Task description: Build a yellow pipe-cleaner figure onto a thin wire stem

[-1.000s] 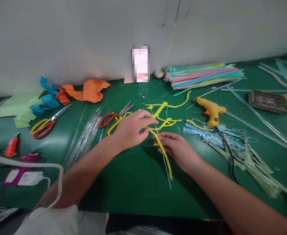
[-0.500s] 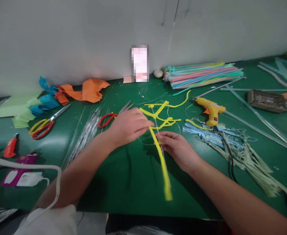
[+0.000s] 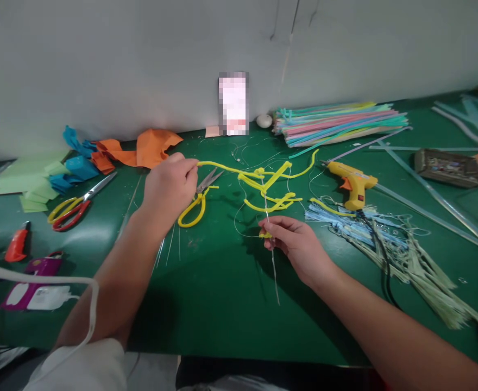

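Note:
My left hand [image 3: 169, 187] pinches the end of a yellow pipe cleaner [image 3: 222, 167], which stretches right to a small knot on a bent yellow pipe cleaner shape [image 3: 267, 187]. A thin silvery wire [image 3: 275, 277] runs down from that shape. My right hand [image 3: 294, 244] is closed around this wire, with a short bit of yellow pipe cleaner [image 3: 264, 235] at its fingertips. Below my left hand lie scissors [image 3: 196, 209] with one yellow handle showing; the hand covers the other handle. Loops of fine thread [image 3: 236, 217] hang around the yellow shape.
A yellow glue gun [image 3: 353, 182] lies at right, beside blue and pale green tassels [image 3: 418, 277]. Behind are bundled pipe cleaners [image 3: 337, 126] and a phone [image 3: 233, 103] against the wall. More scissors [image 3: 76, 209], orange crepe paper [image 3: 157, 146] and a red cutter [image 3: 18, 244] lie left.
My left hand has moved left and up, and the pipe cleaner strand that hung toward me now stretches leftward from the shape. My right hand stays in nearly the same place.

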`<state>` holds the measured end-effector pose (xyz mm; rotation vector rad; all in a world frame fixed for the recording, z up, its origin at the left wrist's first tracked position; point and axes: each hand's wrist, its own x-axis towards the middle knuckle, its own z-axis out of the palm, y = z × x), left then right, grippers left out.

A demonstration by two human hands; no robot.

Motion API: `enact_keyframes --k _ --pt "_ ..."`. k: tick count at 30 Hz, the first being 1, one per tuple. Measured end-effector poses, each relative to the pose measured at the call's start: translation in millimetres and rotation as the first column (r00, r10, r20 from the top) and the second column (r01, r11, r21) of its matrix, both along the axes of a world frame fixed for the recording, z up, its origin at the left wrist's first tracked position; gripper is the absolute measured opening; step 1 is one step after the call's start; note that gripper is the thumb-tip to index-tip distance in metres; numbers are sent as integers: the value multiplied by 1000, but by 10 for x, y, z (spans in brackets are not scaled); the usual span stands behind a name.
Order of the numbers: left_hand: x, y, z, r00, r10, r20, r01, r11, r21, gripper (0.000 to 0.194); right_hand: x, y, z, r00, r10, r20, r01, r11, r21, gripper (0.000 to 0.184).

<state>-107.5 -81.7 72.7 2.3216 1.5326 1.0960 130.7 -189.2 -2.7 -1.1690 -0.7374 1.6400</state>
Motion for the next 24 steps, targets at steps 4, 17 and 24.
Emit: enact_keyframes --k 4,17,24 --pt "16 -54 44 998 39 -45 -37 997 61 14 -2 6 12 1000 -19 21 19 1000 6 28" --pt "128 -152 151 992 -99 -74 51 872 -487 45 -9 -20 1 997 66 48 -69 996 52 19" --pt "148 -144 217 903 -279 327 430 570 -700 55 6 -30 8 980 198 37 -199 979 44 18"
